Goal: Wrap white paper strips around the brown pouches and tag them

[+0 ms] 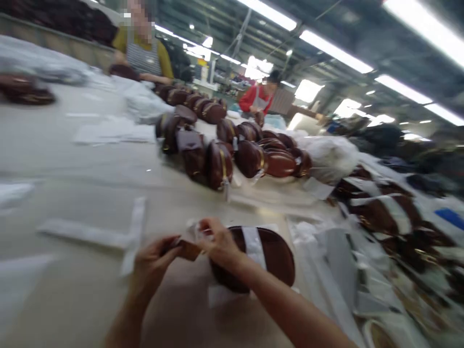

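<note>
A broad pale worktable [174, 203] fills most of the view, blurred in places, and beyond it stand 2 co-workers: 1 in a striped apron [143, 55] with mustard sleeves, 1 with a red sleeve [248, 99]. Between them and the near edge sits a crowd of dark reddish-brown zipped bags [250, 157], many standing upright with gold-coloured zips showing. To the right lie more brown bags wrapped with white bands [377, 215].

Nearest the person is a rounded dark-brown bag [279, 261], lying on the table with its long axis roughly left to right and a white paper band [254, 246] across its middle. White strips [87, 233] lie on the table to the left, well apart from it.

The right hand [221, 244] is the nearer to this bag — its wrist and forearm pass in front of the bag's left part, though contact cannot be told. The left hand [152, 261] is well left of the bag, thumb and fingers pinched on the left end of a small brown strip [190, 250]. The strip spans the gap between the hands, its long axis running left to right and dipping slightly rightward; the right fingers are bent together at its other end — whether they grip it, the blur hides
</note>
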A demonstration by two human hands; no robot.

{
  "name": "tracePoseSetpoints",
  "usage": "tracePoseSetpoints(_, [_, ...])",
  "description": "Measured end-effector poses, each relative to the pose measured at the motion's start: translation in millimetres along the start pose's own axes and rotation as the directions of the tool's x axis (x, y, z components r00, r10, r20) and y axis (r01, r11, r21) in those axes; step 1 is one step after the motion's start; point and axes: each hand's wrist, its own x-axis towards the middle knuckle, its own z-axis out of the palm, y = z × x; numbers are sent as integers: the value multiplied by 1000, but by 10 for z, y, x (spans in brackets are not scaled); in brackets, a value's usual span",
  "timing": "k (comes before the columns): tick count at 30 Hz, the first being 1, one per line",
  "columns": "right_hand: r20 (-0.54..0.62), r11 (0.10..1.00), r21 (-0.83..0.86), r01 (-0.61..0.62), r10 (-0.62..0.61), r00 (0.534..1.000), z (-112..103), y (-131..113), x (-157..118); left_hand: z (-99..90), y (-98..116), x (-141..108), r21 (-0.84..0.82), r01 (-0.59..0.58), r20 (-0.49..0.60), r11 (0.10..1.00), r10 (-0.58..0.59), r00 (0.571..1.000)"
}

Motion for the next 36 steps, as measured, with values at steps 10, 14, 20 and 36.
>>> tracePoseSetpoints(10, [25, 967, 252, -21, 15, 1000, -56, 273, 88, -361, -128, 226, -234, -56, -569, 971, -90, 817])
tracePoseSetpoints(14, [-28, 997, 43, 62, -60, 998, -364, 218, 31, -250, -87, 146, 218, -158, -571, 963, 257, 779])
tracePoseSetpoints(20, [3, 801, -598, -28, 38, 999, -1224, 423, 75, 79, 39, -149, 558, -414, -278, 720, 631, 724])
tracePoseSetpoints(36, [368, 839, -418, -348, 507, 780, -1697, 485, -733, 365, -71, -190, 319, -129, 306, 939, 27, 952])
